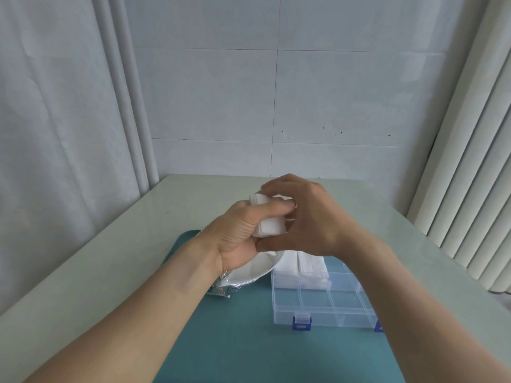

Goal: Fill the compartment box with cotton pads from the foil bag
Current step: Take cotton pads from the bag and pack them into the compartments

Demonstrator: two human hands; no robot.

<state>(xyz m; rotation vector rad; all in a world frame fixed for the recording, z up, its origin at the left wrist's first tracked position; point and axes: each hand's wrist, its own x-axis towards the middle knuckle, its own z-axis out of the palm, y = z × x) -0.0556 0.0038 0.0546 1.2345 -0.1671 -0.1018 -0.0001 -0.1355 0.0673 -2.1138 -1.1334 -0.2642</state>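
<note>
I am holding a stack of cotton pads (269,226) above the bench's (154,217) middle, left hand (243,236) and right hand (307,217) fingers both grasping it, over the compartment box (320,308) and foil bag (224,286).

Both hands (276,225) gripping cotton pad stack (269,221), above compartment box (326,302)

Materials on the tabletop

A clear glossy plastic compartment box (326,302) is lying by a crinkled shiny silver foil bag (221,286) on a matt teal mat (243,341).
</note>
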